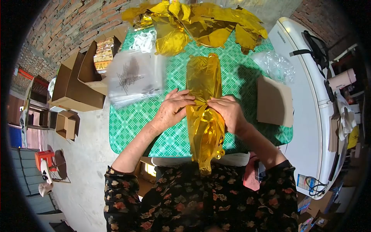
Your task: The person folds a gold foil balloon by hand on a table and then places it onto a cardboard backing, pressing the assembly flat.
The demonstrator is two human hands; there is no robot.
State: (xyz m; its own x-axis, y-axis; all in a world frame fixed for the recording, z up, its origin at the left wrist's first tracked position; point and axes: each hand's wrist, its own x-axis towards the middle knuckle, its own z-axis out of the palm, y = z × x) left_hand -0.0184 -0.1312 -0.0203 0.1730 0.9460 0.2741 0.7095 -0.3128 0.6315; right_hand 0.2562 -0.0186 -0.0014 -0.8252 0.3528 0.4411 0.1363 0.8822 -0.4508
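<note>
A flat, folded gold foil balloon (205, 79) lies lengthwise on the green checked tablecloth, and its crinkled near end hangs over the table's front edge toward my body. My left hand (172, 107) is at the balloon's left side, fingers bent onto its middle and thumb against its edge. From the right, my right hand (228, 112) has its fingers closed on the same spot, where the foil gathers into creases. The fingertips of the two hands are close together. Parts of the thumbs are hidden.
More gold foil balloons (208, 25) are heaped at the table's far edge. Clear plastic bags (133, 77) and white ties (143, 40) lie left. A cardboard sheet (275, 101) and a crumpled clear bag (275, 65) lie right, beside a white freezer (303, 116). Cardboard boxes (77, 87) stand left.
</note>
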